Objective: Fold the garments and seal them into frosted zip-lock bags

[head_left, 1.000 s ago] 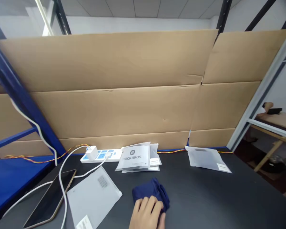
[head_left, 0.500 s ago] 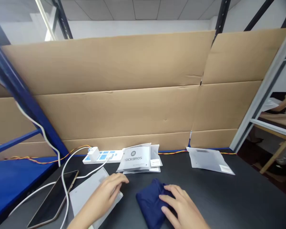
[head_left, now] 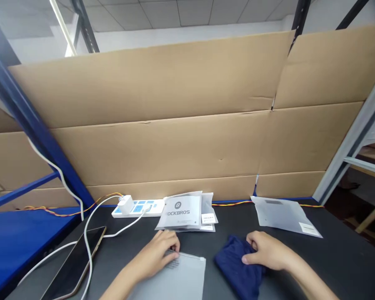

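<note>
A folded dark blue cloth (head_left: pixel 237 268) lies on the black table (head_left: pixel 331 266), near the front edge. My right hand (head_left: pixel 266 250) rests on its right side with fingers curled onto the fabric. My left hand (head_left: pixel 158 252) lies on the top edge of a frosted grey plastic bag (head_left: pixel 175 281) just left of the cloth, its fingers bent and pressing the bag.
A stack of ROCKBROS bags (head_left: pixel 184 211) lies at the back centre, another frosted bag (head_left: pixel 284 216) at the back right. A white power strip (head_left: pixel 137 207) with charger and cable, and a phone (head_left: pixel 75 262), sit at the left. A cardboard wall (head_left: pixel 175 125) stands behind.
The cloth has moved to the right under my right hand. My left hand came in and pulled the grey bag toward the centre, beside the cloth.
</note>
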Demonstrator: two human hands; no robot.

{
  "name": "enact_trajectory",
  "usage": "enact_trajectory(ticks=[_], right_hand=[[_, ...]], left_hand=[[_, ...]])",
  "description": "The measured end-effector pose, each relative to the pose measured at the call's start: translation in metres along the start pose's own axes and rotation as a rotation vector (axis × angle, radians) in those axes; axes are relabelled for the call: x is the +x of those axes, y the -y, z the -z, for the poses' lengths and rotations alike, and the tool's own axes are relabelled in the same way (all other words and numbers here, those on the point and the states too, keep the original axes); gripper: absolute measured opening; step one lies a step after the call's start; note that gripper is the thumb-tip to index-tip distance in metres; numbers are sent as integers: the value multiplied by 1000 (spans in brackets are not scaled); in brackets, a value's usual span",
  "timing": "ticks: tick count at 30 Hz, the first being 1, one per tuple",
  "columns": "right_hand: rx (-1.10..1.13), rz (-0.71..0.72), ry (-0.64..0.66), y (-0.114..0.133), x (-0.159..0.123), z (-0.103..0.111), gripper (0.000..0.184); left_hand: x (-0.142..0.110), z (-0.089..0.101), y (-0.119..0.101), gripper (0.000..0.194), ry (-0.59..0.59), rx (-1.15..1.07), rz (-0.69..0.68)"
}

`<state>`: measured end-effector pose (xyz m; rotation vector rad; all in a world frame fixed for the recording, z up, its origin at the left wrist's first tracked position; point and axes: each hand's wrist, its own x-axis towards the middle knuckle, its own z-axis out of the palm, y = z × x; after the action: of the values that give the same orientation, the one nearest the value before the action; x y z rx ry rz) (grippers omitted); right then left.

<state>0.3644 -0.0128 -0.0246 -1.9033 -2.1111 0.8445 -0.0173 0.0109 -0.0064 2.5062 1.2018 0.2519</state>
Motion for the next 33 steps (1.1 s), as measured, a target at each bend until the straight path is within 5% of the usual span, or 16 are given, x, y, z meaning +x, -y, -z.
enact_trajectory(ticks=[5, 14, 22, 33], right_hand=[[187, 57, -50, -20, -6, 7, 21], [407, -109, -232, -28, 7, -3, 48], [820, -179, -16, -12, 0, 1, 63], [1307, -90, 132, 23, 1, -35, 45]], left_hand=[[15, -16, -34, 6, -27, 43, -112], [-3, -7, -12, 17, -60, -23, -66], [-6, -3, -13, 8, -9, -21, -89], [-7, -17, -53, 14, -14, -195, -255]])
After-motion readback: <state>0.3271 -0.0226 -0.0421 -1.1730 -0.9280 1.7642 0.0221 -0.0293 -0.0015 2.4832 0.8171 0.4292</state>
